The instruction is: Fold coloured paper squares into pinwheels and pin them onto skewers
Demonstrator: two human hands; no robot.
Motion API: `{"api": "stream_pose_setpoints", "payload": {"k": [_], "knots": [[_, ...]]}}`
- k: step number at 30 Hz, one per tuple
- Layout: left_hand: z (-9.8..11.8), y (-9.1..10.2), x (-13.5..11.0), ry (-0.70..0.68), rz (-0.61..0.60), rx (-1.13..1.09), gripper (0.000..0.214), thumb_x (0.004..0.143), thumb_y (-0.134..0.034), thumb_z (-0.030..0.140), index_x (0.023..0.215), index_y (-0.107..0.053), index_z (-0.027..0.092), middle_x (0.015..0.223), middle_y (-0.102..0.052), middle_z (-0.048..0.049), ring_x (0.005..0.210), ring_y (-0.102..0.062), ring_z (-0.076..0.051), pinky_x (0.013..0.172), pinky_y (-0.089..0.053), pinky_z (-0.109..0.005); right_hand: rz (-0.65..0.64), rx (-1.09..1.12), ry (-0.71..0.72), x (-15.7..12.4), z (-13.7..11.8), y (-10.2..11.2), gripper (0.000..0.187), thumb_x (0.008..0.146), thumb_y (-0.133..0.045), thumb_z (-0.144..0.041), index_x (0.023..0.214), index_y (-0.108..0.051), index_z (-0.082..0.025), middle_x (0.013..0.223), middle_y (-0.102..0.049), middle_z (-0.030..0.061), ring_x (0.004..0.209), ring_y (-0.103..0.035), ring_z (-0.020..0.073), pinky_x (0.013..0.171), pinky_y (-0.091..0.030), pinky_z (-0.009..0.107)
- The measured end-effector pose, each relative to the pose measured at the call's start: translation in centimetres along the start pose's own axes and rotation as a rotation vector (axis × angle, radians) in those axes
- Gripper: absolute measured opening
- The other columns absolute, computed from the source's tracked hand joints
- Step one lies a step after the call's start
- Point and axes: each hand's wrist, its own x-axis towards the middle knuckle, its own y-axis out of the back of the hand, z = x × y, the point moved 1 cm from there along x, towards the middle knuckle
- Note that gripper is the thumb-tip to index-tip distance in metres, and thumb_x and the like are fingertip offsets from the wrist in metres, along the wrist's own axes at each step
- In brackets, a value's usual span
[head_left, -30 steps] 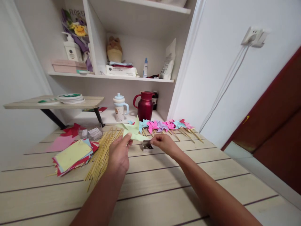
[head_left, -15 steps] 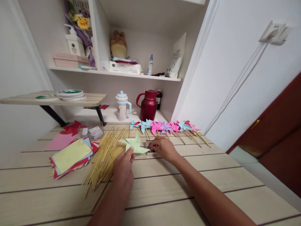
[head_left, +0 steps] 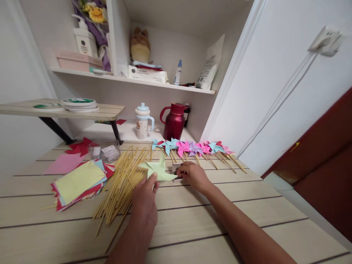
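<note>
Between thumb and fingers, my left hand (head_left: pixel 145 198) pinches a pale green paper pinwheel (head_left: pixel 158 169) whose blades are folded toward the middle. Just right of it, my right hand (head_left: pixel 192 175) has its fingertips bent together at a small open box (head_left: pixel 176 168). Dark bits show in that box, too small to name, and the fingers cover much of it. Whether anything is between those fingertips is hidden. A heap of thin wooden sticks (head_left: pixel 121 187) lies beside my left hand, partly behind it.
Finished pinwheels on sticks (head_left: pixel 183 147) lie in a row at the table's back. Coloured paper sheets (head_left: pixel 78 181) are stacked left, near clear plastic boxes (head_left: pixel 110 152). A red jug (head_left: pixel 174 123) and a cup with a handle (head_left: pixel 142 124) stand behind, beside a small raised table (head_left: pixel 110 110).
My right hand has stayed at the small box, its fingers shifting slightly. My left hand still holds the green pinwheel. The camera's view has tilted a little.
</note>
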Motion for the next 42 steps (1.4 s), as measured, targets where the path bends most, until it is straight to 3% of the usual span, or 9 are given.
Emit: {"api": "stream_pose_setpoints", "payload": {"k": [11, 18, 24, 32, 42], "knots": [[0.2, 0.0, 0.1, 0.041, 0.065, -0.035, 0.013, 0.075, -0.068, 0.006, 0.076, -0.07, 0.018, 0.096, -0.067, -0.0007, 0.079, -0.058, -0.008, 0.066, -0.05, -0.017, 0.064, 0.135, -0.053, -0.4, 1.4, -0.5, 0.018, 0.082, -0.058, -0.014, 0.081, -0.075, -0.02, 0.086, -0.074, 0.0044, 0.079, -0.067, 0.0183, 0.072, -0.048, 0.027], [0.3, -0.2, 0.0, 0.054, 0.097, -0.045, 0.015, 0.074, -0.069, 0.003, 0.077, -0.07, 0.018, 0.093, -0.067, -0.0006, 0.072, -0.057, -0.007, 0.062, -0.05, -0.016, 0.065, 0.048, 0.065, -0.8, 0.6, -0.3, 0.027, 0.079, -0.06, -0.008, 0.087, -0.078, -0.027, 0.096, -0.067, 0.0039, 0.084, -0.063, 0.0183, 0.074, -0.045, 0.028], [0.2, -0.1, 0.2, 0.061, 0.088, -0.039, 0.015, 0.075, -0.069, 0.005, 0.08, -0.072, 0.019, 0.092, -0.067, 0.0002, 0.074, -0.058, -0.007, 0.061, -0.05, -0.016, 0.048, 0.015, 0.157, -0.5, 0.2, -0.2, 0.026, 0.075, -0.062, -0.005, 0.079, -0.078, -0.026, 0.095, -0.065, 0.0028, 0.084, -0.059, 0.0179, 0.072, -0.042, 0.027], [-0.1, -0.1, 0.5, 0.045, 0.069, -0.003, 0.017, 0.078, -0.067, 0.002, 0.085, -0.072, 0.017, 0.099, -0.068, -0.0025, 0.076, -0.059, -0.006, 0.06, -0.051, -0.016, 0.145, 0.088, 0.031, -0.1, 1.4, -0.9, 0.021, 0.082, -0.059, -0.007, 0.081, -0.074, -0.021, 0.089, -0.061, 0.0037, 0.079, -0.059, 0.0154, 0.071, -0.046, 0.026], [-0.4, 0.1, 0.3, 0.054, 0.05, 0.01, 0.012, 0.079, -0.067, 0.003, 0.078, -0.071, 0.015, 0.094, -0.068, -0.0025, 0.071, -0.059, -0.006, 0.059, -0.052, -0.016, 0.109, 0.022, -0.029, -0.5, 1.6, -0.1, 0.019, 0.082, -0.062, -0.008, 0.085, -0.076, -0.021, 0.091, -0.063, 0.0037, 0.079, -0.06, 0.0153, 0.071, -0.045, 0.025]]}}
